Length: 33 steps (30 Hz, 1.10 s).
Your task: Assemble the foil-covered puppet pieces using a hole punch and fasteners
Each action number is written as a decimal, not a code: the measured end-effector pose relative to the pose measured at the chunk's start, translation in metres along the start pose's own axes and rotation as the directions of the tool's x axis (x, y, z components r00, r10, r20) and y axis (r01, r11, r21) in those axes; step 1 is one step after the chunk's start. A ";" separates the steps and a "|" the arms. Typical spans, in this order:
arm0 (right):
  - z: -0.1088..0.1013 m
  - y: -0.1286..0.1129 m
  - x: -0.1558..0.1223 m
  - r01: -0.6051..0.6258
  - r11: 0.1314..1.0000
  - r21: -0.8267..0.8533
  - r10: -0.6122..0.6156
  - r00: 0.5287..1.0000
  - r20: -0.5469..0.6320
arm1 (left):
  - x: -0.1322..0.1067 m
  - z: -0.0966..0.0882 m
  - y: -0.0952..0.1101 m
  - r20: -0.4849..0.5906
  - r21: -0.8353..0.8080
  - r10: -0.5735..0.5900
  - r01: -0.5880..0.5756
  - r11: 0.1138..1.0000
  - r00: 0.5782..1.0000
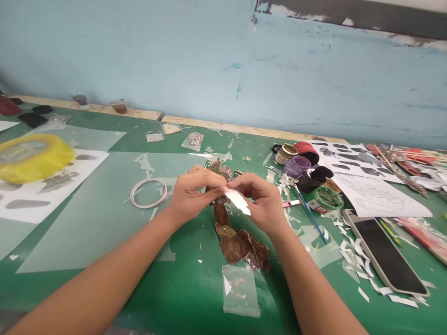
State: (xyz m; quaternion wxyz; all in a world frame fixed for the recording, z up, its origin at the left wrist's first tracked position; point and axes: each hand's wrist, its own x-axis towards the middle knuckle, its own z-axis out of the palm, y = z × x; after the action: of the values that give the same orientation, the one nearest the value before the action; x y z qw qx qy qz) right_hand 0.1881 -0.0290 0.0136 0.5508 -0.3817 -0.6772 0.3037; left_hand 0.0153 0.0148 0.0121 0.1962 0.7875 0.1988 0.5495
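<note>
Both hands meet over the middle of the table, fingers pinched on a small white strip of paper or tape [239, 202]. My left hand [196, 191] grips its upper left end with thumb and fingertips. At the other side, my right hand [262, 201] closes on its right edge. Beneath and between them lies a brown, jointed, painted cutout [233, 242] with small round studs; my fingers hide part of it. Its top end looks pinkish and greenish. To the left of my left hand lies a white ring of tape [132, 197].
A plastic bag [240, 298] lies in front of the brown cutout. Open paint pots [296, 166], a blue brush [312, 214], a phone [387, 253] and paper scraps [356, 260] are on the right. Leftward are a yellow tape roll [57, 158] and translucent sheets [115, 223]. A wall stands behind.
</note>
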 end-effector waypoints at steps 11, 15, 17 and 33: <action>-0.006 0.001 -0.001 -0.018 1.000 0.010 0.017 0.995 0.094 | 0.002 0.001 0.004 0.066 -0.104 0.007 0.000 0.995 0.998; -0.004 0.001 -0.001 -0.003 1.000 0.014 0.002 0.998 0.069 | 0.002 0.001 0.005 0.050 -0.092 -0.022 0.026 0.995 0.999; -0.004 0.001 -0.001 -0.002 1.000 0.013 0.001 0.999 0.051 | 0.003 0.000 0.005 0.038 -0.085 -0.031 0.035 0.996 0.999; -0.005 -0.001 0.001 0.109 0.960 -0.256 -0.114 0.993 -0.005 | -0.003 0.003 0.004 0.021 -0.110 -0.236 0.237 0.965 0.971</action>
State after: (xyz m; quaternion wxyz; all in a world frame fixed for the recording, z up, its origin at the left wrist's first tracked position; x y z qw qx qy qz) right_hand 0.1927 -0.0292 0.0162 0.5199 -0.4137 -0.7257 0.1786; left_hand 0.0175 0.0093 0.0112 0.3048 0.7479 0.2596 0.5295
